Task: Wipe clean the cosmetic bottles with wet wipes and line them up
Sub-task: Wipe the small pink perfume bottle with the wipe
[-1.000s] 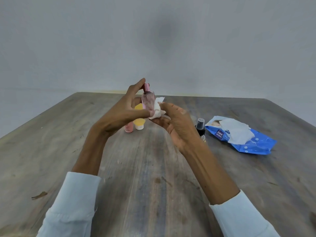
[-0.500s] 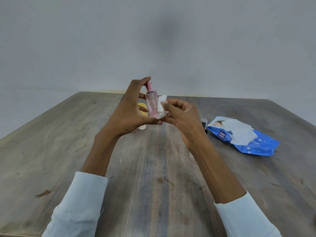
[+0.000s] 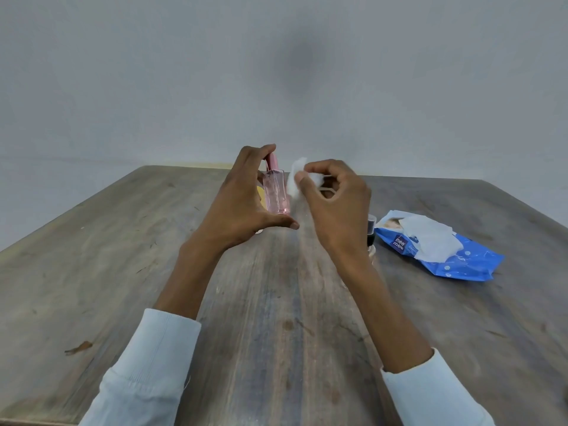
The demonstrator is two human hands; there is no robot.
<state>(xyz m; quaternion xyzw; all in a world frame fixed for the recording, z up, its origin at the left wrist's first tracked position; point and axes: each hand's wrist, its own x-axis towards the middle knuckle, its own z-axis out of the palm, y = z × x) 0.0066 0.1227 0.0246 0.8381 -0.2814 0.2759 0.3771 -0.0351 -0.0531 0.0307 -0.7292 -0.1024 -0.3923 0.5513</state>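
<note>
My left hand (image 3: pixel 242 207) holds a slim pink bottle (image 3: pixel 276 193) upright above the table, index finger on its pink cap and thumb under its base. Just right of the bottle, my right hand (image 3: pixel 335 204) pinches a small white wet wipe (image 3: pixel 296 179); a narrow gap separates wipe and bottle. Behind my left hand a yellow bottle (image 3: pixel 261 195) shows only as a sliver. A bottle with a black cap (image 3: pixel 371 230) stands on the table behind my right wrist, mostly hidden.
A blue wet-wipe pack (image 3: pixel 455 256) lies at the right with a white wipe sticking out of its top. The wooden table (image 3: pixel 123 272) has a small brown scrap (image 3: pixel 78 347) near its front left. A plain grey wall rises behind.
My hands have risen slightly and moved apart. The wipe was pressed against the pink bottle's side; now it is off the bottle, held just to its right.
</note>
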